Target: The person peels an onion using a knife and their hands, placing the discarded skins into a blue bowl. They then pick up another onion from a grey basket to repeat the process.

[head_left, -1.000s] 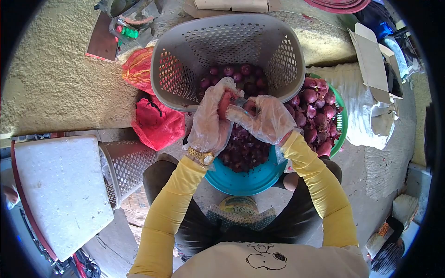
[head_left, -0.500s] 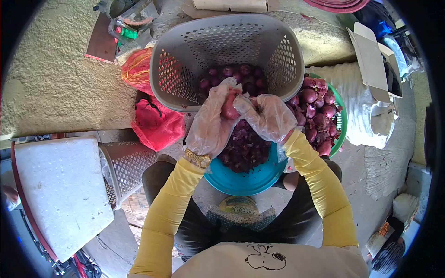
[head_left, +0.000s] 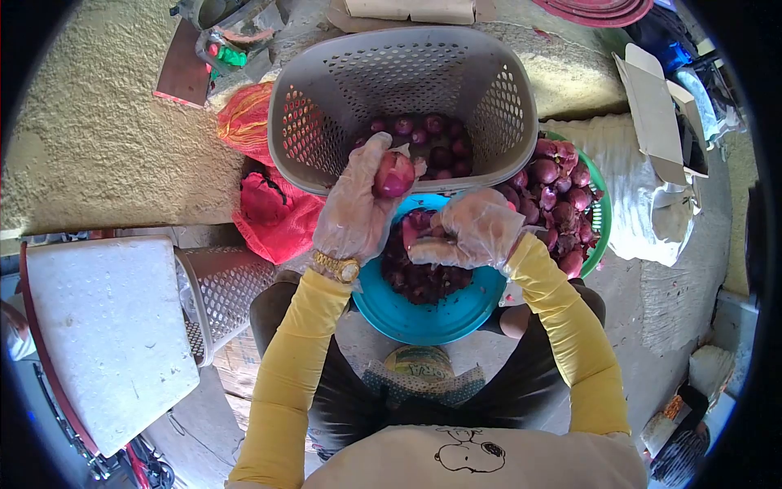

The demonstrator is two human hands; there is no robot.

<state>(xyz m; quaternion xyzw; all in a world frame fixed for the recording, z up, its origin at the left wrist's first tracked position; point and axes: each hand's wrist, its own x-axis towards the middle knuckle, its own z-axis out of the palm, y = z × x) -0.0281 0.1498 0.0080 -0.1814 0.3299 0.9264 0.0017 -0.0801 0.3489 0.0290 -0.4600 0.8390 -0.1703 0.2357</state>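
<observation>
A red onion (head_left: 394, 174) with shiny, partly peeled skin rests in my left hand (head_left: 355, 200), whose fingers close around it at the front of the grey basket. My right hand (head_left: 481, 228) is over the blue basin (head_left: 423, 326), its thumb apart from its curled fingers; I see no onion in it. A pinkish piece of onion skin (head_left: 410, 231) shows just beside its fingertips. Both hands wear clear plastic gloves. Dark onion skins (head_left: 428, 281) fill the basin's middle. Several onions (head_left: 433, 124) lie at the bottom of the grey perforated basket (head_left: 399, 61).
To the right, a green basket (head_left: 601, 213) holds a heap of onions (head_left: 562, 200), beside a white sack (head_left: 652, 220) and an open cardboard box (head_left: 652, 122). A red mesh bag (head_left: 281, 220), another perforated basket (head_left: 232, 281) and a white foam board (head_left: 106, 342) stand left.
My hands have moved apart. The onion stays in my left hand and now shows brighter, peeled skin. My right hand has come down over the basin.
</observation>
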